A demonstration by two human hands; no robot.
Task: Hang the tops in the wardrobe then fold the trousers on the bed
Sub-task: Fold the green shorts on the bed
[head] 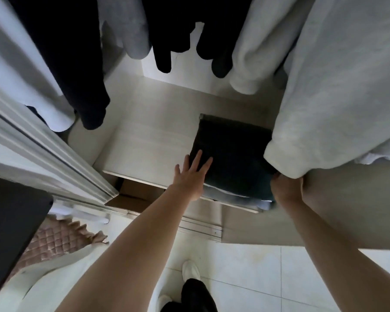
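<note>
Folded dark trousers (234, 154) lie on top of a small stack on the white wardrobe shelf (144, 140). My left hand (190, 176) rests flat on their left edge with straight, spread fingers. At the stack's right front corner, under the hem of a hanging pale grey top (336, 97), is my right hand (286, 188) with its fingers curled; what they grip is hidden. A lighter folded garment (225, 195) shows beneath the dark trousers. Dark tops (77, 64) and grey tops (126, 25) hang in the wardrobe above.
The sliding wardrobe door frame (54, 158) runs along the left. A cardboard box (131, 194) sits under the shelf. A quilted pink bed cover (54, 242) and a dark item (9, 233) lie at lower left. White floor tiles (257, 278) and my shoes (190, 270) are below.
</note>
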